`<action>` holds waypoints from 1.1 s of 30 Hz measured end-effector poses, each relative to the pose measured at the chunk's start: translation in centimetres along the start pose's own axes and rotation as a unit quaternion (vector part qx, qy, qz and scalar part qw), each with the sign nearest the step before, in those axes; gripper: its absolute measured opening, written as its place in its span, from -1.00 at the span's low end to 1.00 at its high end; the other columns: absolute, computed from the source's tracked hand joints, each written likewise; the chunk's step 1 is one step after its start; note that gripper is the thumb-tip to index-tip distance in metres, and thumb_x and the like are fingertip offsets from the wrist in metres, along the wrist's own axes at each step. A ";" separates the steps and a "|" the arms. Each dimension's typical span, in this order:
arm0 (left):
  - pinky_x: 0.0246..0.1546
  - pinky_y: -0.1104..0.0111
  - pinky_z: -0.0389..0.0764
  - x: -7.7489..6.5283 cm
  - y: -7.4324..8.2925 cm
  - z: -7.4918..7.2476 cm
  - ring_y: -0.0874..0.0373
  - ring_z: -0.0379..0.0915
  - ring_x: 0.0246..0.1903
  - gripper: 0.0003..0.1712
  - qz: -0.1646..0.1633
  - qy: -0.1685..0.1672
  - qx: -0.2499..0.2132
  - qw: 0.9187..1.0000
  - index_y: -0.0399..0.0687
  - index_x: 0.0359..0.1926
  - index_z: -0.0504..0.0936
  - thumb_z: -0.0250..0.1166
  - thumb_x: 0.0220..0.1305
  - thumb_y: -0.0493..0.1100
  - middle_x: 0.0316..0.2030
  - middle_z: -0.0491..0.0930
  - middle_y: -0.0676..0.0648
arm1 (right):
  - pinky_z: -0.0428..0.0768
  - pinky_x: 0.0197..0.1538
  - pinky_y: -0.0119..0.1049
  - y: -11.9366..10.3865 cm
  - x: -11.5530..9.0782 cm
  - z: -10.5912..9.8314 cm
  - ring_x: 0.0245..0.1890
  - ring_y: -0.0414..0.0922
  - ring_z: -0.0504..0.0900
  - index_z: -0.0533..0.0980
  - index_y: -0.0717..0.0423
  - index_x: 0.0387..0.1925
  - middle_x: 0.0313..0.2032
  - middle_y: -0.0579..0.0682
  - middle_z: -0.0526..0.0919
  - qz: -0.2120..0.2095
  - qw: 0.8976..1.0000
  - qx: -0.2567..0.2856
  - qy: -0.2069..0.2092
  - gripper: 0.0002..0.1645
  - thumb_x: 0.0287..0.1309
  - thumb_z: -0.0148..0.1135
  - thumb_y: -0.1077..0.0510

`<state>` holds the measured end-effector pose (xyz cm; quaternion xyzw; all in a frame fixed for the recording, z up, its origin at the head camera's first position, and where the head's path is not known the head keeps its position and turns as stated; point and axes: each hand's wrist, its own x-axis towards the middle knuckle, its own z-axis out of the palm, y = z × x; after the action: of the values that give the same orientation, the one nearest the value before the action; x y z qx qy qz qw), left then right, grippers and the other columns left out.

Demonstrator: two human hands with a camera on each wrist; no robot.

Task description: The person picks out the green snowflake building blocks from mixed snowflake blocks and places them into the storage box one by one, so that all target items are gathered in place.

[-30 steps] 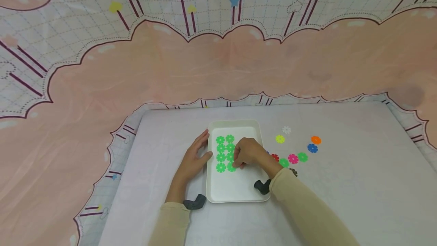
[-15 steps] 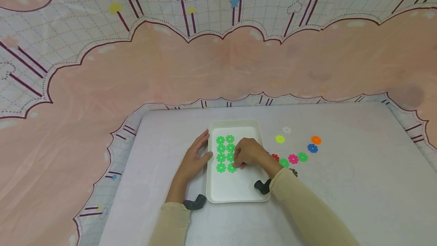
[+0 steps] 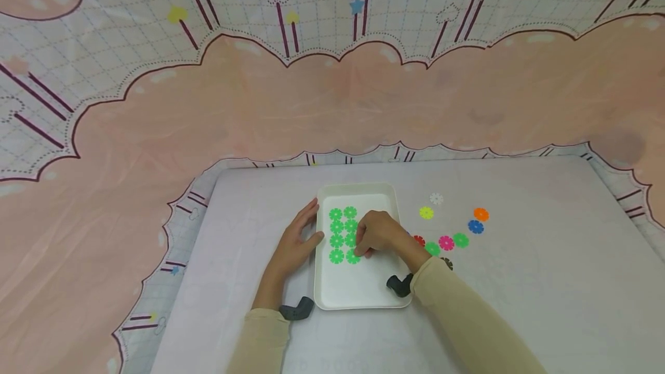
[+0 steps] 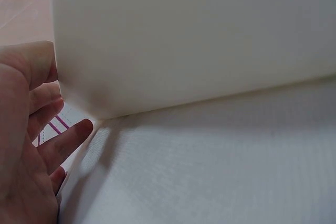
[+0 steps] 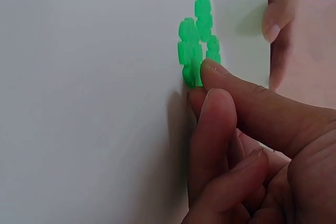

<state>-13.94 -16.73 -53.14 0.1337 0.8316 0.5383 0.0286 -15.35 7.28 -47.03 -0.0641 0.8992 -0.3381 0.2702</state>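
Bright green snowflake discs (image 3: 336,226) lie in two columns on the left half of a white tray (image 3: 363,296). My right hand (image 3: 378,231) reaches over the tray and covers part of the right column. In the right wrist view its thumb and forefinger pinch the edge of a green snowflake disc (image 5: 189,51) at the near end of that column. Its other fingers are curled in. My left hand (image 3: 297,241) rests along the tray's left rim, thumb and fingers spread. In the left wrist view its fingers (image 4: 68,142) touch or lie beside the tray's outer wall.
Right of the tray, loose snowflake discs are scattered on the white tabletop: yellow (image 3: 426,212), white (image 3: 436,198), orange (image 3: 481,214), blue (image 3: 475,227), pink (image 3: 445,243), green (image 3: 460,240). A red disc and a dark one show partly behind my right wrist. Patterned cloth (image 3: 363,103) hangs behind.
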 end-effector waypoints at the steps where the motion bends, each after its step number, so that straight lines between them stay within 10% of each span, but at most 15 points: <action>1: 0.59 -0.02 0.03 0.0 0.0 0.0 0.08 0.20 0.52 -0.27 -0.001 0.000 0.001 1.000 -0.02 0.51 0.34 0.31 0.35 -0.27 0.57 0.14 0.24 | 0.49 -0.35 -0.35 0.0 0.0 0.0 -0.56 -0.14 0.66 0.64 0.02 -0.52 -0.62 -0.05 0.68 -0.002 1.000 0.001 -0.001 -0.76 -0.10 0.64 0.17; 33: 0.59 -0.03 0.03 -0.1 0.3 0.0 0.07 0.21 0.51 -0.26 -0.004 -0.002 0.006 1.000 0.00 0.51 0.33 0.31 0.35 -0.26 0.57 0.14 0.23 | 0.56 -0.44 -0.34 1.1 -1.7 -2.5 -0.54 -0.13 0.60 0.66 -0.02 -0.43 -0.58 -0.07 0.69 -0.052 0.997 0.054 0.009 -0.84 0.03 0.56 0.13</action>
<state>-13.75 -16.69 -52.86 0.1312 0.8351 0.5332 0.0314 -15.20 10.08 -45.41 -0.0933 0.8776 -0.4002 0.2469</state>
